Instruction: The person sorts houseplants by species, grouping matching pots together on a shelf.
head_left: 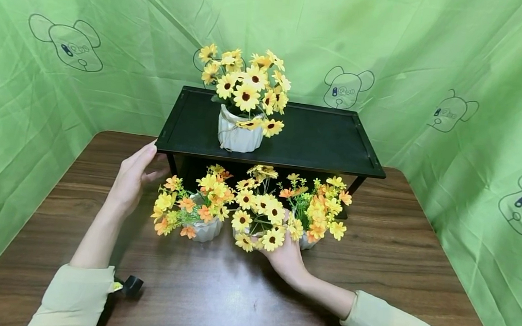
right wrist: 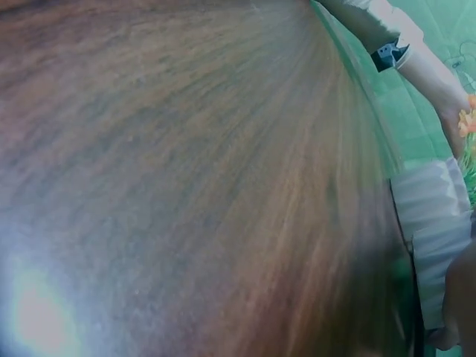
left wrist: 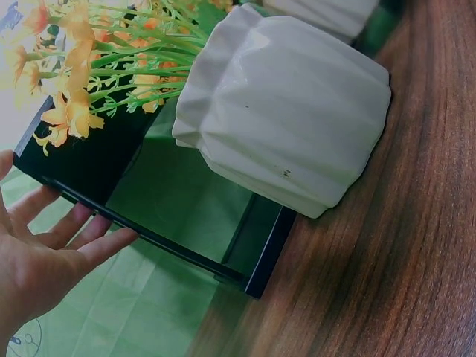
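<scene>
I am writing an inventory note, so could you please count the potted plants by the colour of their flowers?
Yellow flowers only: 2 (upper plant on the black shelf, middle front plant held by the right hand)
Yellow and orange flowers: 2 (left front plant, right front plant)
Total: 4 potted plants

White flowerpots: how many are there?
4: the upper pot atop the black shelf; three in front, the left pot, the middle pot held by the right hand, and the right pot. More could be hidden under the shelf.
</scene>
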A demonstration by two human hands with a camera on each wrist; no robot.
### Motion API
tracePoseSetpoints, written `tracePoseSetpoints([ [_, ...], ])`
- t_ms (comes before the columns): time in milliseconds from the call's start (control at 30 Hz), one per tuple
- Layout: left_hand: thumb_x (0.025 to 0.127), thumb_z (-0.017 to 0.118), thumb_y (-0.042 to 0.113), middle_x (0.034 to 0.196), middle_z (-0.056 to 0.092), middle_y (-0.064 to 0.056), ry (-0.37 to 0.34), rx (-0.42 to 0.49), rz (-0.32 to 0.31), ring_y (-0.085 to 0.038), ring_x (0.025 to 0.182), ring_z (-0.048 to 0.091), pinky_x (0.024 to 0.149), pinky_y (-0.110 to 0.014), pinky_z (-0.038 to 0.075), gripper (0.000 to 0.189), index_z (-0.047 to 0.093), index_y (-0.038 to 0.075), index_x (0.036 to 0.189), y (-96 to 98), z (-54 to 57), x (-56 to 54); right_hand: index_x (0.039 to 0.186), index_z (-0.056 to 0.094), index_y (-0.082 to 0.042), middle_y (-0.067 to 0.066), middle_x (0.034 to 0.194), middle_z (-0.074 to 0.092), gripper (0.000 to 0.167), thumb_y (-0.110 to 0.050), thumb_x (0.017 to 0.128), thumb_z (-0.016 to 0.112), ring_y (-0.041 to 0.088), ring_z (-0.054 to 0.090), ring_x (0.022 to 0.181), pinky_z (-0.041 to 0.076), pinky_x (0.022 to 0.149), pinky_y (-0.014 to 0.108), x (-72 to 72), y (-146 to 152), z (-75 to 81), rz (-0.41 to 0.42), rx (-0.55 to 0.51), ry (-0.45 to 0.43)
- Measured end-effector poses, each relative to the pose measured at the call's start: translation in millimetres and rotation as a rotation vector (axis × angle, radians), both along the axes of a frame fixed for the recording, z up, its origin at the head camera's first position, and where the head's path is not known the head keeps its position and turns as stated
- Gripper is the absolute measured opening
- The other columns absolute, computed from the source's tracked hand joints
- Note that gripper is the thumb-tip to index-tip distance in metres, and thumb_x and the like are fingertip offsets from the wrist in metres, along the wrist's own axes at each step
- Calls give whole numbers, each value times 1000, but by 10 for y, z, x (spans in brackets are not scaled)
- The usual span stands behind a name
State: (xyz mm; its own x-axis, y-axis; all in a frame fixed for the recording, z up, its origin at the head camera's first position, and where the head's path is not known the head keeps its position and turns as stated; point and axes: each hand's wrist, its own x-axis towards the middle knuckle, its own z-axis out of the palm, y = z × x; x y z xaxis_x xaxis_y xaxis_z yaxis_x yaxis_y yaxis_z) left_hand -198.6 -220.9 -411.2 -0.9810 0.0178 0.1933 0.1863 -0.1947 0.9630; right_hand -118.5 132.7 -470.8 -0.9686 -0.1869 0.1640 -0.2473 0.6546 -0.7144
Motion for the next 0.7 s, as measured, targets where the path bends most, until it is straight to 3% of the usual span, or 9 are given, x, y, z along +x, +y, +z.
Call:
tracePoseSetpoints([
  [67,110,50,33,142,59,11,2,2,0,-10,123,57,94,-21,60,51,47,10,155,-2,2,0,142,49,0,25,131,66,67,-24,88,81,37,73,93,63,85,53,26,18,43,-20,-38,-61],
  [233,110,50,33,142,59,12,2,6,-1,-11,123,57,94,-21,60,50,48,10,154,-9,4,1,140,51,0,23,129,68,67,-23,86,83,30,72,87,60,92,54,98,46,137,-21,-62,-105],
  [333,110,50,33,141,60,12,3,6,-3,-11,122,57,94,-21,60,50,48,10,154,-13,2,0,143,47,5,23,123,71,75,-23,85,84,21,68,71,59,95,56,138,62,177,-29,-36,-137],
  [467,110,50,32,140,60,12,4,9,-3,-11,122,57,95,-21,60,50,48,9,154,-14,-1,-1,142,48,3,16,98,76,74,-21,82,86,9,62,58,63,83,40,170,103,233,-28,-61,-194],
  [533,110,50,32,141,60,12,4,7,-1,-11,122,56,95,-21,60,50,48,9,154,-13,-1,0,138,52,-1,11,92,76,67,-17,82,85,6,62,60,60,77,29,179,139,255,-6,-89,-208],
  [600,110,50,32,141,59,11,3,7,-2,-12,123,56,95,-21,60,50,48,9,154,-11,0,1,132,55,-4,8,84,76,59,-15,82,84,6,65,63,57,79,24,191,177,281,22,-106,-213],
  [700,110,50,32,142,59,11,3,5,-2,-13,123,55,95,-21,60,50,48,9,154,-7,5,1,128,57,-3,8,91,77,56,-10,78,83,13,71,76,58,88,26,217,240,302,65,-110,-178],
])
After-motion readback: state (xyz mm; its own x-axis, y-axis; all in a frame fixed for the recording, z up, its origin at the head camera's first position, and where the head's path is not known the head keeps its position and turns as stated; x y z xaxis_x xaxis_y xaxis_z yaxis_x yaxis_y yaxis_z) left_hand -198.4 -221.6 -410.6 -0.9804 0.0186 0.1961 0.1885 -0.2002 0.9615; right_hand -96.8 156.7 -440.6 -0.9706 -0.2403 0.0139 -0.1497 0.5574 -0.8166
